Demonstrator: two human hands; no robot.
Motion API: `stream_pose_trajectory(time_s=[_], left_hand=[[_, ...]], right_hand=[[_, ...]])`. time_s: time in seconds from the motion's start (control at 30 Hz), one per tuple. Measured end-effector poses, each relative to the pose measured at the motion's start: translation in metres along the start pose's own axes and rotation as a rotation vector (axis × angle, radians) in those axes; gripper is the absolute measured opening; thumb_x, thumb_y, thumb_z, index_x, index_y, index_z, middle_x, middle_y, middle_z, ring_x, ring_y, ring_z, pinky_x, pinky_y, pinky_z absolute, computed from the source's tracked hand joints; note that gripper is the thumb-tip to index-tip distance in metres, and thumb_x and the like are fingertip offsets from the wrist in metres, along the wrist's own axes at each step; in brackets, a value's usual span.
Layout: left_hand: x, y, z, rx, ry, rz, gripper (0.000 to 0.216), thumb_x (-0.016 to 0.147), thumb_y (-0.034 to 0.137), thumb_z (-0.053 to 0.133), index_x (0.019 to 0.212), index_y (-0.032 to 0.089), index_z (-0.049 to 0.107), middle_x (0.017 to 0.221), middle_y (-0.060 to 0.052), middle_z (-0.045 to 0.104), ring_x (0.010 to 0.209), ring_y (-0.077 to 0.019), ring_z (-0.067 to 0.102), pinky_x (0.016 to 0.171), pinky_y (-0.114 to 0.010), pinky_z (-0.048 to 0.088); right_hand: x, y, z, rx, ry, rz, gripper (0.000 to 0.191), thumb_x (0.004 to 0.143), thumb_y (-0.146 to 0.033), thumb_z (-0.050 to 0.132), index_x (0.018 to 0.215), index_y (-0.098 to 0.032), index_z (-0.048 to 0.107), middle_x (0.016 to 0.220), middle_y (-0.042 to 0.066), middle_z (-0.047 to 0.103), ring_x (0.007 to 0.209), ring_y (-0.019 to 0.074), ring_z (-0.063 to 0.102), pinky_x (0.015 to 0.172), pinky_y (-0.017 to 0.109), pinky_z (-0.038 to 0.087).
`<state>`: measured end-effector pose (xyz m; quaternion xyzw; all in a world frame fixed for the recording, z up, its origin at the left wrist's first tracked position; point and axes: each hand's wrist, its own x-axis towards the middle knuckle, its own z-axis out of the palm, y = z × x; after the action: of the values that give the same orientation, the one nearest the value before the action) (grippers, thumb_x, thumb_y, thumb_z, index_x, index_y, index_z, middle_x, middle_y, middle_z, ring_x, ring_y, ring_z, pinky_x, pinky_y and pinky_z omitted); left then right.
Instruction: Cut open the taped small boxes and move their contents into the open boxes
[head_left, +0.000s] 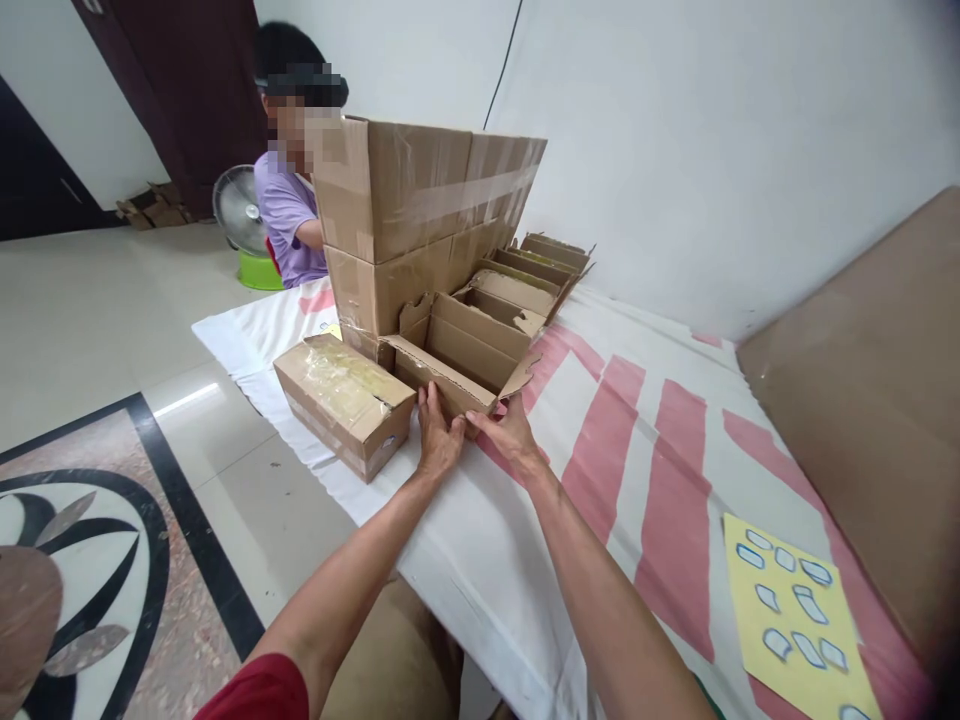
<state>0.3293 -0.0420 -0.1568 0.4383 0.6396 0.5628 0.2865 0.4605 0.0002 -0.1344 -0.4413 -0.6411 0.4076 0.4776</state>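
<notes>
An open cardboard box (469,345), its top flaps raised, stands on the cloth-covered table in front of me. My left hand (439,432) rests its stretched fingers against the near wall of this box, with its thumb pointing right. At the near right corner, my right hand (511,437) grips the same box, thumb on the near wall and fingers round the side, partly hidden. Just left of my left hand lies a taped, closed cardboard box (341,400) with a small sticker on its end.
Taped boxes (420,190) form a stacked wall behind. More open boxes (536,275) line up beyond mine. A person in a purple shirt (289,220) sits behind the stack, near a fan (238,210). A yellow sticker sheet (799,610) lies right; a large brown board (862,400) stands beyond.
</notes>
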Motion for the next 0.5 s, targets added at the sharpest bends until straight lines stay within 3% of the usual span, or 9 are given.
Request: stream_pose_trajectory(time_s=[0.1,0.2,0.27,0.3,0.37,0.4,0.43,0.5], left_hand=[[-0.025,0.010,-0.025,0.046,-0.119,0.073,0.074,0.083,0.019,0.063,0.155,0.017,0.048,0.165,-0.020,0.046,0.159,-0.0358,0.037,0.129,-0.056,0.032],[-0.072,0.020,-0.077,0.045,-0.260,0.457,0.044,0.092,0.021,0.060,0.134,0.021,0.069,0.146,-0.017,0.065,0.139,-0.0313,0.061,0.119,-0.052,0.048],[-0.087,0.027,-0.125,0.050,-0.087,0.666,0.034,0.094,0.019,0.060,0.125,0.025,0.073,0.141,-0.013,0.067,0.135,-0.0273,0.063,0.116,-0.049,0.050],[-0.084,0.030,-0.151,0.064,0.090,0.678,0.033,0.093,0.018,0.061,0.124,0.026,0.073,0.136,-0.011,0.069,0.132,-0.0256,0.064,0.117,-0.048,0.049],[-0.060,0.031,-0.197,0.105,0.429,0.590,0.034,0.091,0.021,0.064,0.124,0.023,0.070,0.130,-0.011,0.070,0.133,-0.0261,0.062,0.120,-0.049,0.044],[-0.040,0.030,-0.216,0.109,0.538,0.488,0.041,0.088,0.023,0.067,0.129,0.021,0.067,0.135,-0.012,0.066,0.136,-0.0277,0.059,0.121,-0.050,0.043],[-0.018,0.028,-0.231,0.078,0.597,0.364,0.052,0.084,0.027,0.069,0.135,0.019,0.063,0.143,-0.014,0.061,0.139,-0.0295,0.056,0.121,-0.049,0.042],[0.023,0.023,-0.246,-0.053,0.559,0.115,0.065,0.081,0.033,0.069,0.142,0.016,0.056,0.151,-0.018,0.055,0.144,-0.0319,0.051,0.123,-0.049,0.038]], right_hand=[[-0.013,-0.001,-0.010,-0.073,0.019,0.075,0.105,0.058,-0.058,0.091,0.149,-0.025,0.049,0.153,0.018,0.056,0.140,0.0378,0.055,0.113,0.059,0.049],[-0.046,0.000,-0.026,-0.160,0.060,0.163,0.097,0.063,-0.062,0.085,0.144,-0.017,0.055,0.158,0.026,0.049,0.144,0.0462,0.050,0.115,0.069,0.042],[-0.071,-0.002,-0.027,-0.196,0.064,0.181,0.077,0.074,-0.063,0.075,0.133,-0.015,0.065,0.151,0.027,0.057,0.141,0.0459,0.053,0.115,0.069,0.042],[-0.081,-0.005,-0.023,-0.204,0.054,0.177,0.067,0.078,-0.062,0.071,0.126,-0.016,0.069,0.145,0.025,0.062,0.138,0.0444,0.056,0.114,0.066,0.045],[-0.094,-0.012,-0.001,-0.198,0.010,0.151,0.056,0.081,-0.057,0.068,0.121,-0.019,0.072,0.136,0.021,0.069,0.133,0.0405,0.062,0.108,0.059,0.052],[-0.097,-0.017,0.014,-0.187,-0.021,0.131,0.055,0.080,-0.055,0.069,0.123,-0.020,0.072,0.136,0.018,0.071,0.131,0.0387,0.064,0.104,0.055,0.056],[-0.097,-0.023,0.032,-0.173,-0.054,0.106,0.058,0.079,-0.052,0.072,0.128,-0.021,0.071,0.138,0.017,0.070,0.130,0.0372,0.065,0.101,0.052,0.058],[-0.091,-0.037,0.070,-0.144,-0.108,0.047,0.070,0.078,-0.050,0.076,0.141,-0.023,0.065,0.145,0.015,0.067,0.132,0.0355,0.064,0.100,0.049,0.059]])
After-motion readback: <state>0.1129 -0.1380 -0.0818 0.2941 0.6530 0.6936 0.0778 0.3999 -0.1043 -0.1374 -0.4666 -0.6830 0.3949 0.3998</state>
